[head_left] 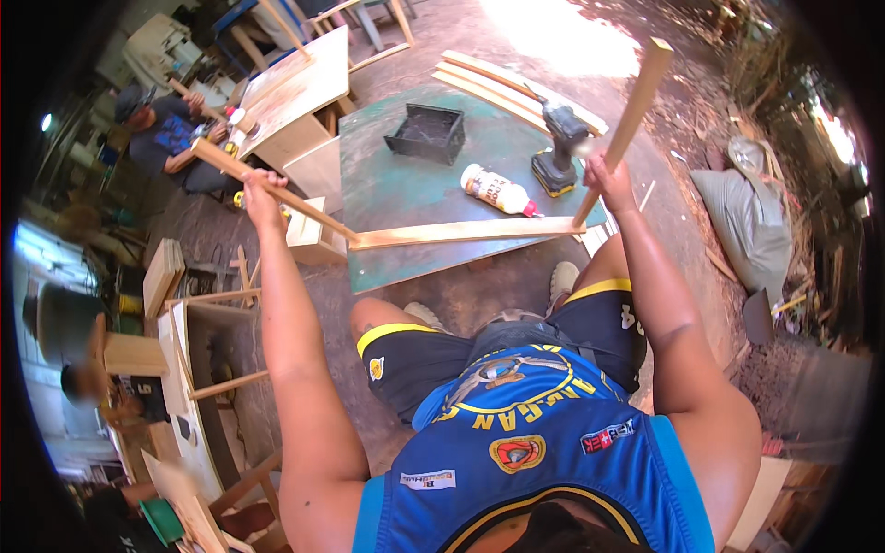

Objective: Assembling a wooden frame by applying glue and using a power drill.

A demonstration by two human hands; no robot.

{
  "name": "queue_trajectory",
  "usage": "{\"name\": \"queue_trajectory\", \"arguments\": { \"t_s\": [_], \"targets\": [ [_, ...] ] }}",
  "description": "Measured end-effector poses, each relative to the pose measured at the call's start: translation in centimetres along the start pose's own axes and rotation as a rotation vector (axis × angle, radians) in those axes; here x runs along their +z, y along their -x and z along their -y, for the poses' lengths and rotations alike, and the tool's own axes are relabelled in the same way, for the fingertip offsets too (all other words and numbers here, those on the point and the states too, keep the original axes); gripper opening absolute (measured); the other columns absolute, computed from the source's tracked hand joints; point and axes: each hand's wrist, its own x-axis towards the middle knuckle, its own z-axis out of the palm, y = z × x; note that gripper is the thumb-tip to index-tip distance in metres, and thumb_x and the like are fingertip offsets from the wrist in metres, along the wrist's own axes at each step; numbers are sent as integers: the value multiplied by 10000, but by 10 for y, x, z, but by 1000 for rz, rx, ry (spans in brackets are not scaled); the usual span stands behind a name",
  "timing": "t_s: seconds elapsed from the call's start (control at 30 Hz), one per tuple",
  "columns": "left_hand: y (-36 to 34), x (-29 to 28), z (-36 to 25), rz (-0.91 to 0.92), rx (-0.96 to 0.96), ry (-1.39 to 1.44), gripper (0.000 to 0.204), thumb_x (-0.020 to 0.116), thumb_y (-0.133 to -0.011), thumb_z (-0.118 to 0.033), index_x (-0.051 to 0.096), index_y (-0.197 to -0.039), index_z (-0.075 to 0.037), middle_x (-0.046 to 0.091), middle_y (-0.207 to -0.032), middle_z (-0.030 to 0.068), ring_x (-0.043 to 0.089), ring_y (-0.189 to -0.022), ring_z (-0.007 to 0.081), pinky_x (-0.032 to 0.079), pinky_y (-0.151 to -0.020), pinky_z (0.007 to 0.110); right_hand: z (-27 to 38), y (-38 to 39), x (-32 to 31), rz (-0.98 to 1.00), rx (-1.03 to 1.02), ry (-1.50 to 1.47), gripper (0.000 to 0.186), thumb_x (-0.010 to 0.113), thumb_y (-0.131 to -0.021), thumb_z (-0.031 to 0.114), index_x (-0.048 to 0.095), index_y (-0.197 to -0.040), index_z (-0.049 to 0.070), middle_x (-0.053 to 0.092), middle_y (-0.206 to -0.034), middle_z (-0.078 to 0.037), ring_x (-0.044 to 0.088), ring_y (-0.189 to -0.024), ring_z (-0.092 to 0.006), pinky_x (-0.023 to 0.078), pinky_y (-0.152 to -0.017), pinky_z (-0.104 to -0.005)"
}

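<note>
My left hand (264, 192) grips a slanted wooden strip (218, 157) whose lower end meets the left end of a horizontal strip (466, 232) over the green board's near edge. My right hand (606, 180) grips a taller strip (640, 92) rising from the horizontal strip's right end; together they form an open U shape. Just beyond, on the green board (387, 269), lie a white glue bottle (493, 189) with a red cap and a black open box (424, 131). A black cordless drill (559, 152) stands beside my right hand.
Loose strips (489, 88) lie at the board's far edge. A co-worker (161, 152) works by a pale bench (309, 74) at upper left. Wooden frames (184, 359) and two other people (97, 387) are at left. A grey sack (742, 217) lies at right.
</note>
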Motion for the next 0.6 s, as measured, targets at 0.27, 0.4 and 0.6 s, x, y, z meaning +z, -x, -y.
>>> {"name": "queue_trajectory", "arguments": {
  "t_s": [0.27, 0.4, 0.6],
  "targets": [
    [-4, -4, -1, -54, -18, -59, 457, 390, -947, -538, 419, -856, -91, 446, -699, 39, 446, -629, 153, 426, -617, 297, -70, -22, -88, -449, 296, -15, 453, 578, -875, 501, 595, -938, 53, 599, -800, -43, 565, -704, -127, 480, -623, -264],
    [2, 12, 1, -44, -42, -82, 475, 382, -932, -576, 422, -861, -108, 427, -711, 39, 427, -649, 158, 422, -656, 301, -124, -30, -114, -356, 679, 351, 293, 664, -841, 331, 615, -965, 70, 600, -826, -28, 541, -698, -106, 467, -551, -264],
    [6, 16, 3, -138, -62, -113, 472, 344, -943, -576, 421, -855, -118, 416, -708, 35, 416, -644, 165, 418, -657, 302, -182, -66, -91, -336, 481, 666, 566, 745, -755, 300, 537, -1205, 27, 605, -1150, -200, 587, -1083, -279, 451, -926, -351]
  ]
}}
